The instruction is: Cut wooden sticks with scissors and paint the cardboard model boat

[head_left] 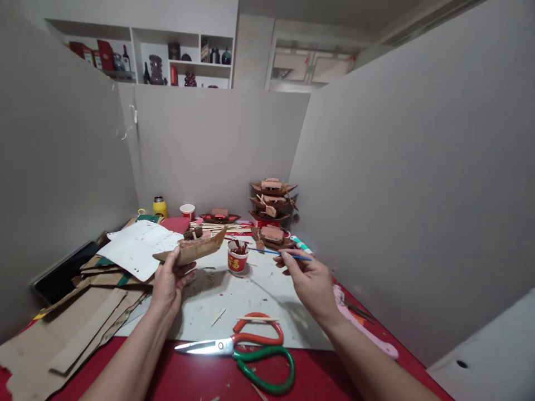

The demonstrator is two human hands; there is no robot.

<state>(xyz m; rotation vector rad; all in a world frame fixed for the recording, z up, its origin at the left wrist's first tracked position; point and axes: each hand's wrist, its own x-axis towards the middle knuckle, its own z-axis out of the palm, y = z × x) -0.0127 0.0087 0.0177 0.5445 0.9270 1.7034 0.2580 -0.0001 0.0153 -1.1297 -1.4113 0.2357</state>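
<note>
My left hand (pixel 170 277) holds a small brown model boat (pixel 196 250), tilted with one pointed end up to the right. A thin blue paintbrush (pixel 298 256) is pinched in my right hand (pixel 310 283). Its tip points left, at the rim of a red and white paper cup (pixel 237 263) with dark brown paint inside and on its rim. The cup stands on a white sheet (pixel 209 312) between my hands. Nearer to me lie scissors (pixel 221 346) with one orange and one green handle, a thin wooden stick (pixel 258 319) across the orange one.
Finished-looking model boats (pixel 272 200) are stacked at the back, with another (pixel 219 215) beside thin sticks. A yellow bottle (pixel 159 207) and second cup (pixel 188 211) stand back left. Cardboard (pixel 87 328) and paper (pixel 144 245) cover the left. Grey partitions (pixel 217 145) surround the red table.
</note>
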